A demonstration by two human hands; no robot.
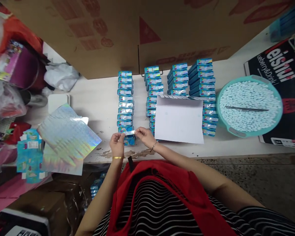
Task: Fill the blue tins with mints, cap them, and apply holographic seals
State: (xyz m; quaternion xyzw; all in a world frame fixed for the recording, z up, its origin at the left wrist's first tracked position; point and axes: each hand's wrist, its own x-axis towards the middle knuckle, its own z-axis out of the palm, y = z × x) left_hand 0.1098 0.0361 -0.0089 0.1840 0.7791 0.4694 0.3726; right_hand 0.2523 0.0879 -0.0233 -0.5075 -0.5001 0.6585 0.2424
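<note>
The strip (129, 132) sits between your hands, just above the nearest blue box (129, 140) at the worktop (100, 101) edge — your left hand (117, 144) and right hand (144, 135) each pinch an end with closed fingers.

Left hand (117, 143) raised at the table edge (177, 156), fingers pinched, bangle on wrist, right hand (144, 135) just beside it over the edge, fingertips pinched toward the left, forearms angled inward, elbows bent
</note>
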